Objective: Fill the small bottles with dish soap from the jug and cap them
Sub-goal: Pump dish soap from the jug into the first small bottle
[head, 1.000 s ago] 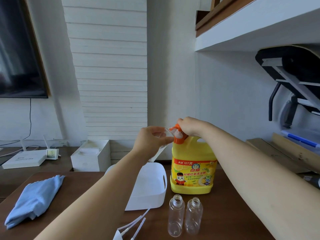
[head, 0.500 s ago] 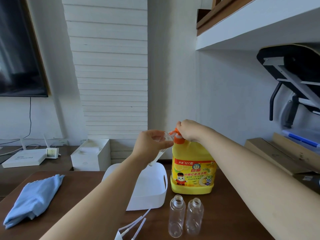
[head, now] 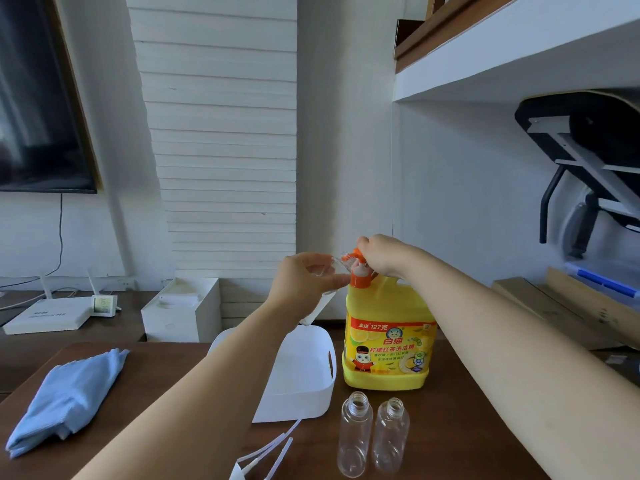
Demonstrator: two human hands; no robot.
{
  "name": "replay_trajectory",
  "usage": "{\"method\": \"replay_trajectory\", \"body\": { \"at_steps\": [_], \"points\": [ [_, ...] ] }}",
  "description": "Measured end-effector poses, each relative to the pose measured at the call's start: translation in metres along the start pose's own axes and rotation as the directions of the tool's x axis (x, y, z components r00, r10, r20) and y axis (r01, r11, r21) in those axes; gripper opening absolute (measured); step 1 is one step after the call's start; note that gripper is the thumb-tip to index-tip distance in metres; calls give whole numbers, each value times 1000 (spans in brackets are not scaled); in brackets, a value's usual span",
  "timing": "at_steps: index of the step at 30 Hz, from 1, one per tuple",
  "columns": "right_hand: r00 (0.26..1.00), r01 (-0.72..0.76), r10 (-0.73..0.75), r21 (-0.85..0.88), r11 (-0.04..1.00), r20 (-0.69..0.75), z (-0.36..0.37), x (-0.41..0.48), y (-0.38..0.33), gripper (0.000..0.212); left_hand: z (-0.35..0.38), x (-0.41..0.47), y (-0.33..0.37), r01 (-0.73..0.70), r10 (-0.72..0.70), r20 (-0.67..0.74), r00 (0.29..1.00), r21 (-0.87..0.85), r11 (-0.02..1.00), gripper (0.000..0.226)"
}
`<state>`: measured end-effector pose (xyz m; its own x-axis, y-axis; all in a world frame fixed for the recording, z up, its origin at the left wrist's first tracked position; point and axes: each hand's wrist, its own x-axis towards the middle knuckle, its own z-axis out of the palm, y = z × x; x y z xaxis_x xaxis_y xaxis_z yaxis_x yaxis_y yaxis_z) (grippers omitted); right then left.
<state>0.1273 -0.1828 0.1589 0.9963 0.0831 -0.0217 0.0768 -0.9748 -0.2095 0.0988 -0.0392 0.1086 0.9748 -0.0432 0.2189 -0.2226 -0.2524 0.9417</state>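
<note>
A: Which step is this?

B: Filling, I'd judge. The left hand (head: 304, 278) is closed around a small clear bottle (head: 332, 268), its mouth held right at the nozzle of the orange pump (head: 358, 271). The right hand (head: 384, 254) is curled over the pump head on the yellow jug (head: 386, 341), just right of that grip.

A: And next?

B: Probably a steady press, mouth kept under the nozzle so nothing drips.

A: The rest?

B: 2 empty bottles (head: 372, 434), clear ribbed-neck plastic, stand uncapped below the grip on the dark wooden table (head: 166, 375). A smooth white tub (head: 304, 375) sits below the left hand; a soft blue cloth (head: 69, 400) lies far left.
</note>
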Motion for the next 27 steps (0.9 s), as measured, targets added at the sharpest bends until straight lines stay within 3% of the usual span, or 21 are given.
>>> {"method": "replay_trajectory", "body": {
  "at_steps": [2, 5, 8, 13, 17, 19, 21, 25, 27],
  "points": [
    [1000, 5, -5, -40, 999, -1, 2, -1, 0, 7, 0, 0, -2, 4, -4, 4, 1000, -8, 1000, 55],
    [999, 38, -38, -189, 981, 3, 6, 2, 1, 32, 0, 0, -7, 1, -1, 7, 1000, 18, 1000, 55],
    [999, 43, -40, -269, 962, 13, 10, 0, -1, 41, 1, -2, -12, 6, -6, 10, 1000, 42, 999, 55],
    [999, 38, -31, -252, 967, 33, 8, 2, -2, 39, 2, -2, -11, 10, -10, 4, 1000, 33, 999, 52],
    [999, 22, -20, -86, 996, 28, -3, 5, 3, 10, 1, 2, -3, -3, 3, 0, 1000, 1, 1000, 51],
    [1000, 19, -18, -28, 999, 20, -3, 7, 4, 10, 1, 3, -1, -14, 14, 1, 1000, 8, 1000, 53],
    [999, 26, -25, -49, 998, 20, -2, 6, 2, 8, 0, 4, -1, -15, 15, -4, 1000, 9, 1000, 54],
    [999, 29, -28, -78, 996, 16, -1, 0, 2, 28, -1, 2, -3, -15, 15, 8, 1000, 11, 1000, 54],
    [999, 44, -41, -178, 983, 22, 0, 1, 2, 22, -1, 1, -4, -13, 13, 10, 1000, 8, 1000, 54]
  ]
}}
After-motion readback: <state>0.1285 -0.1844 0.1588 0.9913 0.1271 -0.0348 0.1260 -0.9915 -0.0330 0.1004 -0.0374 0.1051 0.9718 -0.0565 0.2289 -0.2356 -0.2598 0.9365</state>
